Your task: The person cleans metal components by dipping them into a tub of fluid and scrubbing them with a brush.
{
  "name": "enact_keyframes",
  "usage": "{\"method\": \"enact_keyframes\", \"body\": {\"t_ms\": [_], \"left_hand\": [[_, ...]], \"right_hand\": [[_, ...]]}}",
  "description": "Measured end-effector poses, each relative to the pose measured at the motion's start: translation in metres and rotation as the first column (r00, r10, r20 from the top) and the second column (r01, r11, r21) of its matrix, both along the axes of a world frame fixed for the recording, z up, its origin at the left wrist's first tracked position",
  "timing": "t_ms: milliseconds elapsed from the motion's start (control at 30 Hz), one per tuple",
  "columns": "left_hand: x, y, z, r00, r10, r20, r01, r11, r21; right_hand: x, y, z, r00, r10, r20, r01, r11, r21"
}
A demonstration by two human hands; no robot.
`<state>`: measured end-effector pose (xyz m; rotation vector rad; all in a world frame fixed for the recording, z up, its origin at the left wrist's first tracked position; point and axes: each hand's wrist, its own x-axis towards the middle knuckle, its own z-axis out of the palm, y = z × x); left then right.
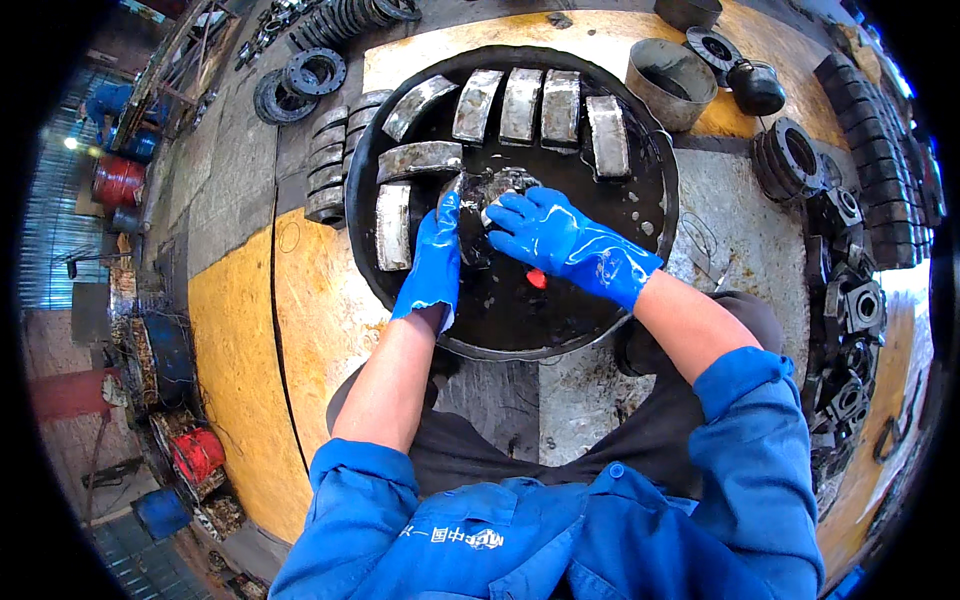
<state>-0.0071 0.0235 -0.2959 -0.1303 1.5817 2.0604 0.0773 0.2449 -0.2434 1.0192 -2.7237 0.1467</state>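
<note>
Inside a round black tray, a wet metal piece is held near the middle, over dark liquid. Its full outline is hidden by the gloves and the wet sheen. Its left side is steadied by the left hand, in a blue glove, with the fingers laid nearly straight and close together along it; whether it is pinched by the thumb cannot be told. The top and right side are covered by the right hand, also gloved in blue, with the fingers bent over toward the piece; whether anything is clasped beneath them cannot be told. A small red object is seen in the tray, just below the right glove.

Seven curved blocks are set out inside the tray: five along its far side, one at the left near the piece, and one farther down the left wall. Wet, bright patches and dark smears are shown on them. As far as can be judged, the piece between the gloves is being worked on and is not yet finished; whether the seven blocks are already done or left to be handled cannot be settled.

Left of the tray, more curved parts are stacked, and flat rings are laid beyond them. At the tray's far right, a metal bucket is placed, with a dark pot farther right.
</note>
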Motion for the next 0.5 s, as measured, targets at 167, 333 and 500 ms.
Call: {"method": "enact_keyframes", "body": {"t_ms": [167, 333, 500], "left_hand": [[0.003, 0.007, 0.008, 0.999, 0.016, -0.030, -0.017, 0.999, -0.027], [0.010, 0.013, 0.037, 1.000, -0.023, 0.002, 0.023, 0.993, -0.117], [0.001, 0.009, 0.023, 1.000, 0.014, 0.009, -0.013, 0.996, -0.087]], "right_hand": [[-0.004, 0.006, -0.012, 0.987, -0.149, -0.052, 0.146, 0.987, -0.066], [-0.005, 0.010, 0.004, 0.701, -0.209, 0.682, 0.615, 0.662, -0.429], [-0.005, 0.021, 0.013, 0.441, 0.118, 0.890, 0.863, 0.216, -0.456]]}}
